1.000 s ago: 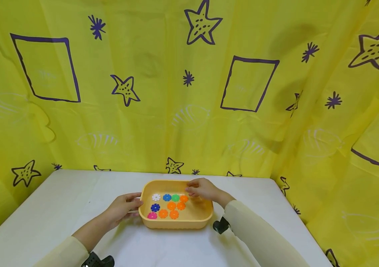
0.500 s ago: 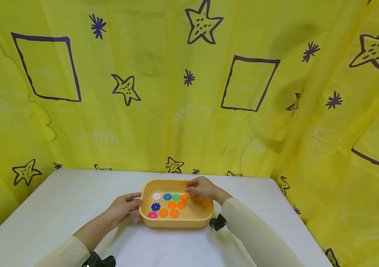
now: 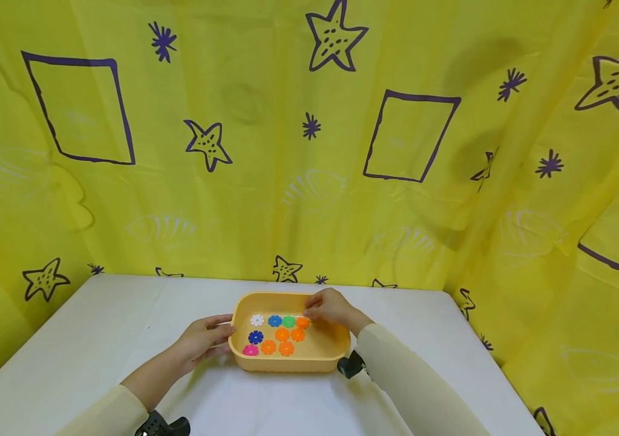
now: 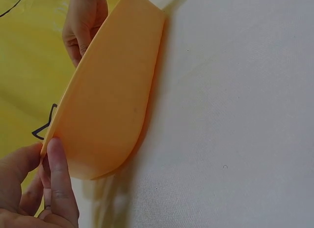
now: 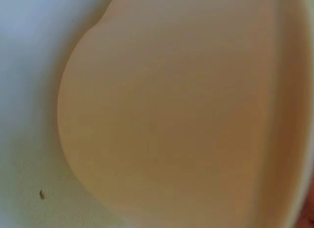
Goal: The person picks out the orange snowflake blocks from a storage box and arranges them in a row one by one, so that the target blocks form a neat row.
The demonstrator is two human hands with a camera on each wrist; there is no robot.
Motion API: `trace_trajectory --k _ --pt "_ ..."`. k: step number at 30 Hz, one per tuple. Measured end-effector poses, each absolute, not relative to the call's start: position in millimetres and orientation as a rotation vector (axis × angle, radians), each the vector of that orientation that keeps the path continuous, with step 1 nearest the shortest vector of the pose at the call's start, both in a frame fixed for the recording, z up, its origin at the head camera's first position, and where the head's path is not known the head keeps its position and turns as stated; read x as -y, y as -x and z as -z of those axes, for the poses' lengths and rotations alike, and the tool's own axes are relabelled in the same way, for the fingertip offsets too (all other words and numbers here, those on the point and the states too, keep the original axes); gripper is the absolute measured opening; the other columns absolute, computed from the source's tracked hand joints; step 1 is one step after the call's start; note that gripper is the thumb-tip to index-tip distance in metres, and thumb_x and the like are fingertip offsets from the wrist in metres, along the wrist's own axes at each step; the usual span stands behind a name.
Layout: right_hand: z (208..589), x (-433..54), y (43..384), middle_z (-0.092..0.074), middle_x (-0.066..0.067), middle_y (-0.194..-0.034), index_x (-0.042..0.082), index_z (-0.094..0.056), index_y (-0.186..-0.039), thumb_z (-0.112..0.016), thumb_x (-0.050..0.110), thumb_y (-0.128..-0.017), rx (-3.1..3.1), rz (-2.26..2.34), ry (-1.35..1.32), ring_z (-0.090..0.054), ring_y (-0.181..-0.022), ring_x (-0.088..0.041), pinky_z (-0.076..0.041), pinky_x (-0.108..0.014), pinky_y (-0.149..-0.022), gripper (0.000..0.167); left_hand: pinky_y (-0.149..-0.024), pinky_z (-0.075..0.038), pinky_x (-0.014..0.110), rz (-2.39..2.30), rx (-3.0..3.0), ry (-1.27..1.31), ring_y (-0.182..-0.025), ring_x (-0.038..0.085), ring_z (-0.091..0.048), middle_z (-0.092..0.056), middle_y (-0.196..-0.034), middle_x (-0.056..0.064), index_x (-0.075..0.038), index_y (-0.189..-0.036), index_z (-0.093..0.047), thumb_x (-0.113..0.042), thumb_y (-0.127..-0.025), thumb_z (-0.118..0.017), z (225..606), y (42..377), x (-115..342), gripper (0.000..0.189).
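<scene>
A yellow-orange plastic tray (image 3: 320,365) stands on the white table, with several small notched, flower-like plastic discs on its floor. Among them are a white disc (image 3: 257,320), a green disc (image 3: 288,322), a dark blue disc (image 3: 255,337), a pink disc (image 3: 250,350) and several orange discs (image 3: 268,347). My left hand (image 3: 203,342) pinches the tray's left rim between thumb and fingers, plainest in the left wrist view. Inside the tray's far side, my right hand (image 3: 331,307) has bent fingers close to an orange disc (image 3: 302,323). Whether something is between its fingertips is hidden.
The white table (image 3: 140,321) spreads around the tray. A yellow curtain (image 3: 265,200) with purple stars and squares hangs behind and at both sides. Dark wrist devices (image 3: 350,365) sit at both cuffs. The tray's outer wall (image 5: 162,115) fills most of the right wrist view.
My right forearm and cuff have swung slightly left and inward, while the fingers stay at nearly the same spot in the tray. The left hand keeps its hold. The head view has shifted a little.
</scene>
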State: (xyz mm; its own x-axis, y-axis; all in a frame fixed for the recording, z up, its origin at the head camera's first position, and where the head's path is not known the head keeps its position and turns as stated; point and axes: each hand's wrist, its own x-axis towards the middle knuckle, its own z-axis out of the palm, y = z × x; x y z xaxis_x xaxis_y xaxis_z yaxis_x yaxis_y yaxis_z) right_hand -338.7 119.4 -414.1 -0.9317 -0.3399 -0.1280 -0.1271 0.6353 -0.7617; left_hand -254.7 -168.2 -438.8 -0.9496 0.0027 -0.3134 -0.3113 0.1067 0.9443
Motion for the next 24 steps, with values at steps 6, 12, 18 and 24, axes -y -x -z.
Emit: trace_trajectory --k 6,12,18,24 --pt "417.8 -117.8 340.3 -0.072 -0.009 -0.089 -0.006 -0.071 -0.105 -0.075 0.007 -0.085 -2.648 1.157 0.385 -0.068 -0.076 -0.024 -0.059 -0.030 -0.071 0.023 -0.077 -0.060 0.032 -1.945 -2.133 0.306 -0.088 0.021 -0.069 -0.059 -0.129 0.027 0.002 -0.142 -0.046 -0.014 -0.096 -0.064 439.9 255.4 168.6 0.052" --pt "424.4 -115.3 342.3 -0.072 -0.007 -0.086 -0.004 -0.073 -0.101 -0.078 0.008 -0.083 -2.679 1.159 0.368 -0.063 -0.068 -0.013 -0.056 -0.023 -0.065 0.022 -0.075 -0.060 0.031 -1.965 -2.117 0.309 -0.085 0.020 -0.069 -0.060 -0.128 0.026 0.002 -0.141 -0.046 -0.014 -0.096 -0.064 438.8 253.5 168.0 0.052" --pt "429.0 -112.9 342.1 -0.072 -0.006 -0.084 -0.003 -0.074 -0.098 -0.080 0.008 -0.081 -2.728 1.156 0.332 -0.058 -0.065 -0.008 -0.051 -0.019 -0.061 0.021 -0.073 -0.059 0.030 -1.981 -2.102 0.319 -0.080 0.017 -0.068 -0.062 -0.126 0.024 0.002 -0.141 -0.048 -0.014 -0.095 -0.065 439.4 253.0 167.7 0.052" --pt "430.8 -110.5 340.9 -0.072 -0.007 -0.083 -0.003 -0.074 -0.097 -0.080 0.007 -0.081 -2.733 1.178 0.292 -0.058 -0.065 -0.009 -0.050 -0.018 -0.059 0.020 -0.073 -0.059 0.030 -1.979 -2.106 0.326 -0.081 0.018 -0.069 -0.061 -0.128 0.025 0.002 -0.141 -0.047 -0.015 -0.095 -0.065 440.1 253.8 168.2 0.052"
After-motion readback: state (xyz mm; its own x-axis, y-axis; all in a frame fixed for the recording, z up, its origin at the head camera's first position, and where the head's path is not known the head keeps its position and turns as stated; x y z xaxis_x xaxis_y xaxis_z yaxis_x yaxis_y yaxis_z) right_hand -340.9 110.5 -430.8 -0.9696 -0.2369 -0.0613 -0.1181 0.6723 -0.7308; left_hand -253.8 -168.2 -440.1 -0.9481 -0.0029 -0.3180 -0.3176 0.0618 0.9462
